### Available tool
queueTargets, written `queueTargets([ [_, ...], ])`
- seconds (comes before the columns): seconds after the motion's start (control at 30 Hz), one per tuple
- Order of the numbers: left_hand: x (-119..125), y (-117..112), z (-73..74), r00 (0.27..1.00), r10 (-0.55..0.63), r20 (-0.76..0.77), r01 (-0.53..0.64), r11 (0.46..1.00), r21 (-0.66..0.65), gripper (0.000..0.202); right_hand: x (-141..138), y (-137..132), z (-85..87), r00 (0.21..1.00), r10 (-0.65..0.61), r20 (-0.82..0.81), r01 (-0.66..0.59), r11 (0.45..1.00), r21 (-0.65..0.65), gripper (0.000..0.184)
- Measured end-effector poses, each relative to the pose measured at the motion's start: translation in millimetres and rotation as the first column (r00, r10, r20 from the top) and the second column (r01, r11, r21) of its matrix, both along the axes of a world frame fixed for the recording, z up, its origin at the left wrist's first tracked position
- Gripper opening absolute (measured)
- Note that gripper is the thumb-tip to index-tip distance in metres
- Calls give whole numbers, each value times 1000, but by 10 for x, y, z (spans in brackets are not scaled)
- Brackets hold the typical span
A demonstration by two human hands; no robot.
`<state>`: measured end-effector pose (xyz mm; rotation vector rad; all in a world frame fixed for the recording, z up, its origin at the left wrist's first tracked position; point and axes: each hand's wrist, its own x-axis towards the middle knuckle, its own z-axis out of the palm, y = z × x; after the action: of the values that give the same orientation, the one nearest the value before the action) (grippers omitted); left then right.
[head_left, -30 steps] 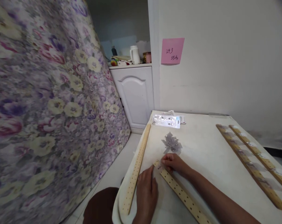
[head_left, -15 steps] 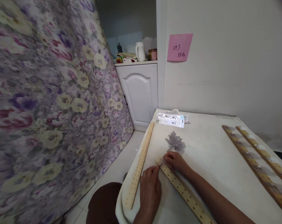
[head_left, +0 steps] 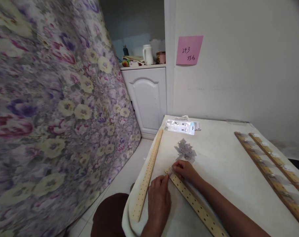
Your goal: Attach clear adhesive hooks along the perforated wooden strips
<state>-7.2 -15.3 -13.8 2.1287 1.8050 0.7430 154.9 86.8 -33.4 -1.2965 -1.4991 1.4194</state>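
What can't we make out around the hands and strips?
All in the head view:
Bare right hand: pinched item, too small.
Bare left hand: palm, facing away.
Drilled pale-wood strip between the hands: near end, bottom edge.
Translucent grey pile: count, overlapping pieces.
Rightmost brown wooden strip: near end, right edge.

Perforated strips (head_left: pixel 194 203) on white table (head_left: pixel 216 149)
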Motion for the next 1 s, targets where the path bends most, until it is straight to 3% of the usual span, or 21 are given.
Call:
queueTargets([
  [0.57,12,8,7,1000,6,-24,-7,1000,-9,56,-51,-30,31,998,-58,19,58,998,-38,19],
  [1.0,37,9,40,997,27,-77,-29,999,-23,60,-83,-29,-25,990,-114,80,113,993,24,20],
])
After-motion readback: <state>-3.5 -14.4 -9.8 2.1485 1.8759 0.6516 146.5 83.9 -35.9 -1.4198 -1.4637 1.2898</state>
